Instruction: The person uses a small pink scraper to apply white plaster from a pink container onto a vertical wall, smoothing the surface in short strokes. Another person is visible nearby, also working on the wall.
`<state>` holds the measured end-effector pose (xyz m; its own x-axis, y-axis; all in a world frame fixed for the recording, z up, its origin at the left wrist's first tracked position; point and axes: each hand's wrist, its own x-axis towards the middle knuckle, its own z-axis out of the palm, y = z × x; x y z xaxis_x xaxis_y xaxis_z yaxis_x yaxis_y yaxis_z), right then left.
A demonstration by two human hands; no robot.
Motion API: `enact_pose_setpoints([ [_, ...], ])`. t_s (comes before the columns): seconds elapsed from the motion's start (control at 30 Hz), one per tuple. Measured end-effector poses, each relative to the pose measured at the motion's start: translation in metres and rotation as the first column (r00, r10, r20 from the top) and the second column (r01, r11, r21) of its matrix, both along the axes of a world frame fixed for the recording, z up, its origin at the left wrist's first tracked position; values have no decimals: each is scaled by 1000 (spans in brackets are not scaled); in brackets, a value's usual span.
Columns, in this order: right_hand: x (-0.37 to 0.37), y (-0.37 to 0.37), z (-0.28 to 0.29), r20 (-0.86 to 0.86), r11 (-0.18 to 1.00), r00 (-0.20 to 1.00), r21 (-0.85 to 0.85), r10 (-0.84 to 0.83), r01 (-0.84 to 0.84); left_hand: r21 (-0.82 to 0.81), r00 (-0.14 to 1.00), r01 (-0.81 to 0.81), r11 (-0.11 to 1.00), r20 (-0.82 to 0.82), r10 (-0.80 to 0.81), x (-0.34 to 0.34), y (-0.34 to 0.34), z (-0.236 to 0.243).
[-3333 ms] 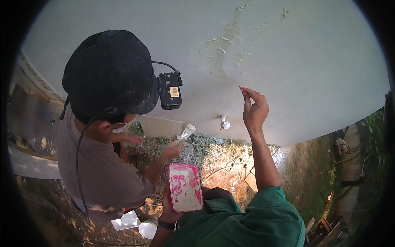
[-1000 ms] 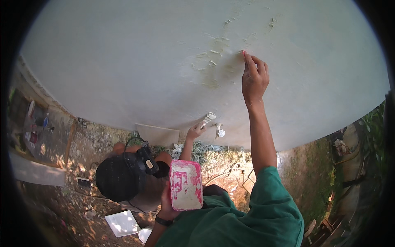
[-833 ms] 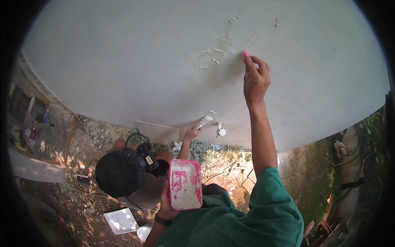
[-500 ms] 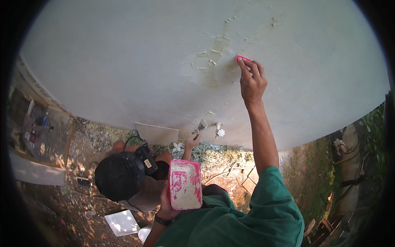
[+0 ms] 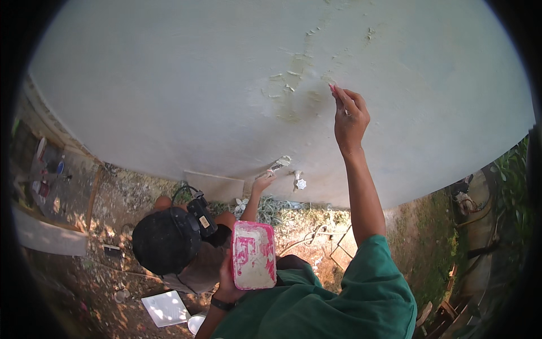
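Note:
A pale wall (image 5: 169,85) fills the upper view, with cracked, flaking patches (image 5: 291,79) near its middle. My right hand (image 5: 350,116) pinches a small pink flat tool (image 5: 332,87) against it, just right of those flakes. Low on the wall sticks out a white tap (image 5: 300,183). At chest level my left hand (image 5: 228,271) is closed on the side of a pink tray (image 5: 254,253) smeared with off-white paste.
A crouching co-worker in a black cap (image 5: 166,240) holds a putty knife (image 5: 279,164) at the wall's lower part. A white square tray (image 5: 165,308) and a white bucket (image 5: 196,323) lie on the ground. Plants (image 5: 511,175) and pipes line the right.
The co-worker has crouched lower since the oldest frame. My right hand went up the wall with the pink tool, then slightly down; the tool has turned from flat-on to nearly edge-on.

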<state>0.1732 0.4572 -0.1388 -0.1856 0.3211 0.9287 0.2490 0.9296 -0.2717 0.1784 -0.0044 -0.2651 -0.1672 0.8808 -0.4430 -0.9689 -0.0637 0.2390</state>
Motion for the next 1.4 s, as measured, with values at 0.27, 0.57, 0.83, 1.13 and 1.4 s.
enact_pose_setpoints([
  [0.27, -29, 14, 21, 26, 781, 875, 464, -484, 418, 4, 1000, -9, 1000, 23, 9, 0, 1, 9],
  [0.57, -19, -2, 15, 38, 880, 915, 290, -403, 376, 128, 999, 52, 990, -23, -49, 1, 4, 11],
  [0.83, -36, 12, 27, 57, 852, 933, 431, -355, 298, 59, 1000, 18, 998, -14, -18, -3, 4, 6],
  [1.13, -1, 2, 12, 187, 949, 949, 235, -255, 209, 61, 1000, -15, 998, -6, 15, -3, 2, -8],
  [1.4, -16, 12, 18, -29, 985, 998, 157, -63, 67, 19, 999, -22, 1000, 23, 22, -4, -1, -7],
])
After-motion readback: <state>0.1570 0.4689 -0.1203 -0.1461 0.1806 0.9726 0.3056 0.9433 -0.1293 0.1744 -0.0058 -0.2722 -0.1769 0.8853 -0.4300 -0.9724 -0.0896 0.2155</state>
